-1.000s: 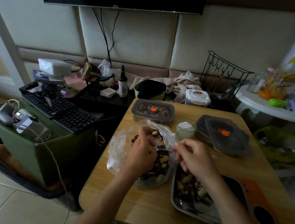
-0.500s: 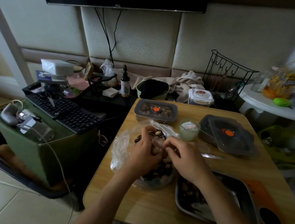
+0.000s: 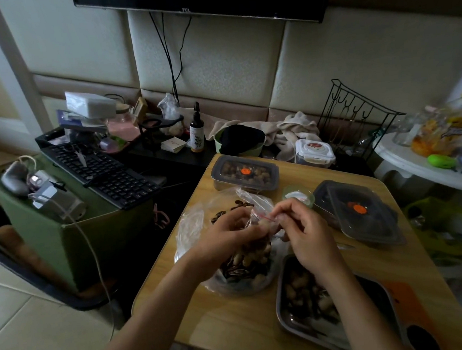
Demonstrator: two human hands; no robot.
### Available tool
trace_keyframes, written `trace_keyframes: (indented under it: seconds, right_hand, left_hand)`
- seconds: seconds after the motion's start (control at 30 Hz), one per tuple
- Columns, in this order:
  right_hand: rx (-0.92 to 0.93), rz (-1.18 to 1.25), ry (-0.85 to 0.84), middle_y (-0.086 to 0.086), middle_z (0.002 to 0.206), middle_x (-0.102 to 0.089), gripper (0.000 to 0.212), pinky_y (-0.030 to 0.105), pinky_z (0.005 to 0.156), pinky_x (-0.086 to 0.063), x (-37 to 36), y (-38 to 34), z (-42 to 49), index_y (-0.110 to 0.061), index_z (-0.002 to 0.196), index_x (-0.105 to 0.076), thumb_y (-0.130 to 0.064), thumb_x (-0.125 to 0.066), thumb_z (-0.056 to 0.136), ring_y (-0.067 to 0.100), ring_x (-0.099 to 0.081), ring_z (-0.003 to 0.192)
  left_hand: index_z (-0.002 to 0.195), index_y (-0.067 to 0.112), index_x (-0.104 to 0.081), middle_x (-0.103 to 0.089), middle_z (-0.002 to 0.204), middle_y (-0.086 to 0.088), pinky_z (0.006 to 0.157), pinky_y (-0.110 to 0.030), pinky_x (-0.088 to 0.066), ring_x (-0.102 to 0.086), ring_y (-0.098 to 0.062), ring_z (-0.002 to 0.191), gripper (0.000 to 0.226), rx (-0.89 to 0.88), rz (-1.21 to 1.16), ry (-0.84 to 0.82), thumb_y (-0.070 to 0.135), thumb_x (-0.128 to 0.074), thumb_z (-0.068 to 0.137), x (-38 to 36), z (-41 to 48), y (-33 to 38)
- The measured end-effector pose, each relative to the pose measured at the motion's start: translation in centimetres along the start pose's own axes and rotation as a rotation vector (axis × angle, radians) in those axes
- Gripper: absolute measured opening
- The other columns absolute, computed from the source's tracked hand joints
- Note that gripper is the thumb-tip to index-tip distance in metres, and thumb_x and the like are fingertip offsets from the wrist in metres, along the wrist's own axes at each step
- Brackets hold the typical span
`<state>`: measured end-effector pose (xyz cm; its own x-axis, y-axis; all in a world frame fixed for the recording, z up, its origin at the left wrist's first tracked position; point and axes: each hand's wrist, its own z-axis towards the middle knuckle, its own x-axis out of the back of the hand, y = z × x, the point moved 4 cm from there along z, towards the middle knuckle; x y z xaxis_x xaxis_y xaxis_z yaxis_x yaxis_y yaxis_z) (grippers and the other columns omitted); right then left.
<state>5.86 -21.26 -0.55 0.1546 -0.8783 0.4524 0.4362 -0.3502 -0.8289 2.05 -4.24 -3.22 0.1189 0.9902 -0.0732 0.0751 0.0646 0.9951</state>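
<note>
Peanut (image 3: pixel 267 224) pinched between left hand (image 3: pixel 228 237) and right hand (image 3: pixel 307 232) above plastic bag (image 3: pixel 190 229).

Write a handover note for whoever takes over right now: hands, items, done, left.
Left hand: grips a peanut over the plastic bag.
Right hand: pinches the same peanut's other end.
Bag: open on the table, peanuts and dark seeds inside.
Metal tray: right of it, partly filled with peanuts.
Done: some peanuts in the tray.
Left: probably this peanut, then the many in the bag.
</note>
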Motion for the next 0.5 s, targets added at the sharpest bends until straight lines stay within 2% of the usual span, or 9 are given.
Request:
trace_keyframes:
  seconds: [0.1, 0.17, 0.27, 0.37, 0.43, 0.5]
  right_hand:
    - [-0.045, 0.038, -0.034, -0.009, 0.096, -0.070, 0.024, 0.028, 0.074, -0.057, -0.11, 0.26, -0.04, -0.027, 0.093, -0.067, -0.008, -0.056, 0.103, 0.008, -0.067, 0.092]
    - [-0.085, 0.088, -0.079, -0.007, 0.094, -0.070, 0.022, 0.030, 0.075, -0.058, -0.21, 0.34, -0.13, -0.025, 0.094, -0.068, -0.007, -0.057, 0.101, 0.011, -0.068, 0.090]
    - [-0.098, 0.084, -0.119, -0.003, 0.092, -0.070, 0.015, 0.035, 0.079, -0.059, -0.15, 0.63, -0.20, -0.028, 0.093, -0.069, -0.016, -0.062, 0.101, 0.015, -0.068, 0.090]
    - [-0.076, 0.037, -0.127, -0.003, 0.090, -0.069, 0.011, 0.042, 0.082, -0.058, -0.08, 0.96, -0.14, -0.029, 0.090, -0.068, -0.023, -0.067, 0.099, 0.016, -0.068, 0.088]
    - [-0.066, 0.039, -0.123, -0.003, 0.089, -0.069, 0.011, 0.040, 0.081, -0.058, -0.06, 0.95, -0.13, -0.028, 0.090, -0.068, -0.022, -0.068, 0.098, 0.016, -0.067, 0.087]
    - [-0.051, 0.025, -0.114, -0.006, 0.087, -0.069, 0.012, 0.032, 0.078, -0.057, 0.02, 0.66, -0.20, -0.027, 0.089, -0.069, -0.020, -0.069, 0.098, 0.011, -0.067, 0.084]
  left_hand:
    - [0.115, 0.019, -0.070, -0.073, 0.114, -0.009, 0.094, -0.046, -0.059, -0.072, -0.026, 0.103, 0.034, 0.012, 0.021, 0.059, 0.033, -0.079, 0.086, -0.16, -0.11, 0.08]
    - [0.111, 0.021, -0.070, -0.073, 0.111, -0.007, 0.090, -0.043, -0.061, -0.073, -0.024, 0.099, 0.024, 0.017, 0.074, 0.111, 0.031, -0.074, 0.090, -0.14, -0.02, -0.09]
    - [0.107, 0.025, -0.072, -0.074, 0.110, -0.006, 0.093, -0.049, -0.059, -0.073, -0.025, 0.100, 0.021, 0.008, 0.093, 0.122, 0.038, -0.074, 0.090, -0.10, 0.03, -0.14]
    - [0.106, 0.026, -0.073, -0.075, 0.108, -0.003, 0.095, -0.049, -0.058, -0.072, -0.022, 0.102, 0.024, 0.010, 0.107, 0.108, 0.041, -0.073, 0.088, -0.20, 0.00, -0.11]
    - [0.106, 0.026, -0.073, -0.075, 0.106, -0.001, 0.095, -0.045, -0.058, -0.072, -0.020, 0.102, 0.015, 0.010, 0.105, 0.107, 0.033, -0.071, 0.093, -0.26, 0.09, -0.18]
    - [0.105, 0.024, -0.074, -0.075, 0.106, -0.001, 0.093, -0.040, -0.059, -0.072, -0.019, 0.101, 0.012, -0.006, 0.098, 0.101, 0.027, -0.070, 0.095, -0.34, 0.12, -0.07]
